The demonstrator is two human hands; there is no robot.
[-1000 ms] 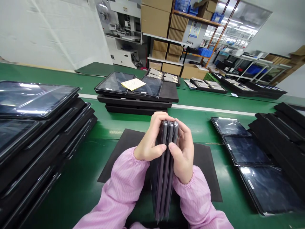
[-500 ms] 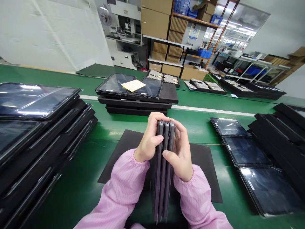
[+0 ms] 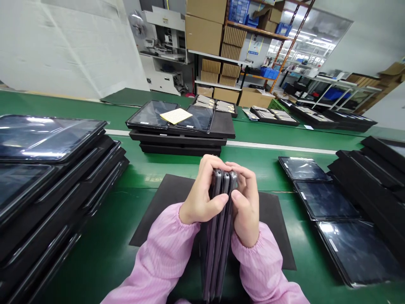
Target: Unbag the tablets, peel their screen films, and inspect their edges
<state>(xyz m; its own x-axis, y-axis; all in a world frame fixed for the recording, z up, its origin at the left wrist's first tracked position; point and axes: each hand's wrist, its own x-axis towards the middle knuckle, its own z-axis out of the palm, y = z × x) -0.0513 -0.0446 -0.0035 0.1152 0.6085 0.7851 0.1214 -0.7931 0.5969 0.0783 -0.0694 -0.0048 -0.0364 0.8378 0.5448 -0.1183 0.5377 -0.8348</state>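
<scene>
Three dark tablets [image 3: 218, 245] stand on edge side by side, pressed together above a black mat [image 3: 274, 228]. My left hand [image 3: 205, 190] grips them from the left, its thumb across the near edges and its fingers over the top. From the right, my right hand [image 3: 247, 202] holds the same group, fingers curled round the upper corner and thumb at the rightmost tablet. The palms hide parts of the tablets' outer faces.
Tall stack of black trays with tablets [image 3: 76, 185] at left. Ahead, stacked trays [image 3: 180, 137] bear two tablets and a yellow sheet [image 3: 176, 115]. Three tablets [image 3: 327, 199] lie at right, beside more black trays [image 3: 373, 190]. Parts trays [image 3: 274, 116] sit at the back.
The tops of the tablets have shifted slightly right and nearer to me, with both hands. My left thumb now reaches further across the edges; my right thumb has moved up and right.
</scene>
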